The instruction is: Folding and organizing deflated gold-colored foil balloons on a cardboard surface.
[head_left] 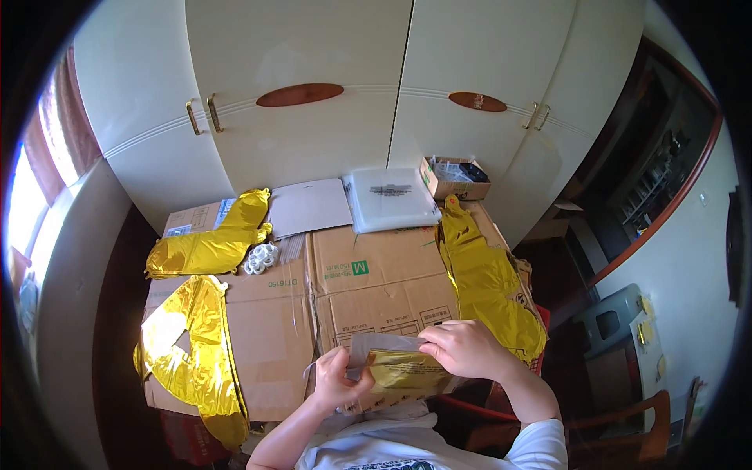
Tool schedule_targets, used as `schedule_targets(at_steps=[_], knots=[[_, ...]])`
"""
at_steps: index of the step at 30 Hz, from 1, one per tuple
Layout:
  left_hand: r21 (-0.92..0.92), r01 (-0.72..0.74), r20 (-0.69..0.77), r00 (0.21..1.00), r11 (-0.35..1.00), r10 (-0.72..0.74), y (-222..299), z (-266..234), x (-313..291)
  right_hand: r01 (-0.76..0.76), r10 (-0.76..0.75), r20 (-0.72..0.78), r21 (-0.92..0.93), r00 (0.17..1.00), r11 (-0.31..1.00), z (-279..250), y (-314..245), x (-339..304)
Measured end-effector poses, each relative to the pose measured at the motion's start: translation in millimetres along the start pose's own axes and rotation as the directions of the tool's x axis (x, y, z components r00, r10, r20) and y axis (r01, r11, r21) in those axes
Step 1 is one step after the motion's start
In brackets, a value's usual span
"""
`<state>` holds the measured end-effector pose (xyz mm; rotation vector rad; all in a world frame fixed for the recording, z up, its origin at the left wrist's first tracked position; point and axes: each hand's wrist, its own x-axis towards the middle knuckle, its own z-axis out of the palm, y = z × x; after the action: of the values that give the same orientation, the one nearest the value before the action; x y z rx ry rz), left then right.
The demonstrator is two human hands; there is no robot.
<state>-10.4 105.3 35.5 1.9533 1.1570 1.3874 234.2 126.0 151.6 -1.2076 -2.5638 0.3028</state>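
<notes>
Close to my body, at the table's near edge, I hold a clear plastic bag [407, 372] with folded gold foil inside. My left hand [341, 380] is closed on the bag's left side, near its upper corner. My right hand [462, 348] pinches the top edge at the right. Flat gold foil balloons lie around: one with a triangular hole [207, 345] at the near left, an angular one [211, 247] at the far left, and a long one [486, 274] along the right side. A bunch of white rings [261, 258] sits beside the far-left balloon.
Flattened cardboard [376, 266] covers the table. At the back are a pale card sheet [311, 207], a stack of clear plastic bags [392, 204] and a small cardboard box [458, 189] holding small items. Cream cabinets [298, 47] stand behind. A wooden chair [627, 431] is at the near right.
</notes>
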Motion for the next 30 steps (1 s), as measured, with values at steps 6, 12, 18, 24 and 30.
schedule_targets(at_steps=[6, 12, 18, 24, 30], knots=[[-0.034, 0.028, 0.126, 0.992, 0.999, -0.024, -10.1, -4.5, -1.3, -0.059, 0.047, 0.108, 0.109, 0.993, 0.992, 3.7, 14.6, 1.1], [0.097, -0.041, 0.095, 0.995, 0.994, 0.032, 2.9, 4.5, 6.1, -0.114, 0.092, 0.151, 0.141, 0.984, 0.983, 5.2, 14.5, -5.6], [0.027, 0.059, 0.239, 0.969, 0.998, -0.064, 1.9, 12.7, 4.0, -0.225, 0.187, 0.205, 0.181, 0.961, 0.957, -4.8, 17.9, -27.3], [-0.004, 0.117, 0.463, 0.881, 0.993, -0.101, 24.2, -0.9, -1.4, -0.247, 0.223, 0.267, 0.059, 0.937, 0.967, -47.0, 35.9, -110.1], [-0.179, 0.228, 0.407, 0.903, 0.957, -0.139, 16.2, -4.1, -41.1, -0.545, 0.587, 0.076, -0.29, 0.806, 0.786, -57.3, 38.9, -230.8]])
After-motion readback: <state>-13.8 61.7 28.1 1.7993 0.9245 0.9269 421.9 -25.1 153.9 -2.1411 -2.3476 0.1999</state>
